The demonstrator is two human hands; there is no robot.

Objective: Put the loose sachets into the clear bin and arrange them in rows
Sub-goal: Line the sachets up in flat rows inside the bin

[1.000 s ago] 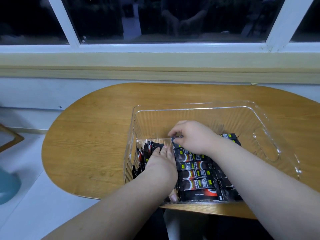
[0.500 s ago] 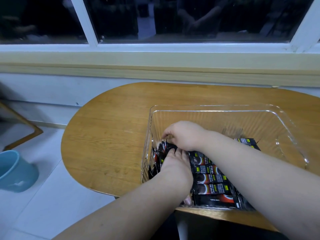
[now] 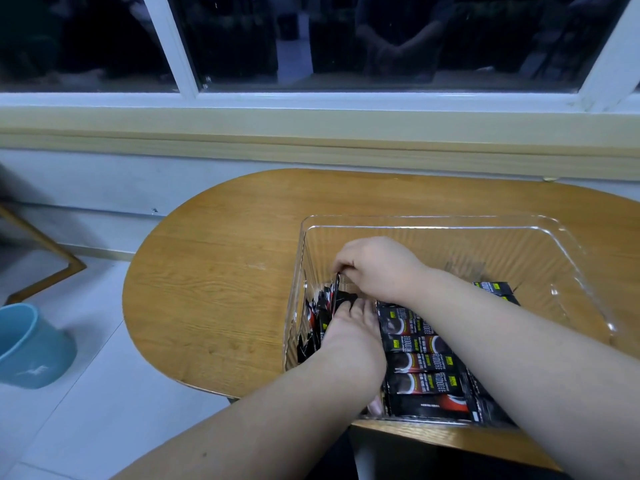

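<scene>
I see the right hand (image 3: 377, 268) pinching one upright sachet (image 3: 335, 292) at the clear bin's (image 3: 433, 221) left end (rows beside it), left hand (image 3: 349, 336) flat, fingers together, pressing those sachets.

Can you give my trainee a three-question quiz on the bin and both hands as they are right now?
1. True or false: both hands are inside the clear bin.
2. Which hand pinches an upright sachet near the bin's left wall? A) left hand B) right hand C) neither
3. Fill in: the flat row of sachets lies in the bin's ____ half, nearer the person.

Key:
1. True. The left hand and the right hand both reach into it.
2. B. The right hand's fingertips close on its top edge, while the left hand presses among the sachets standing on edge.
3. Near. The far half shows bare bottom.
</scene>
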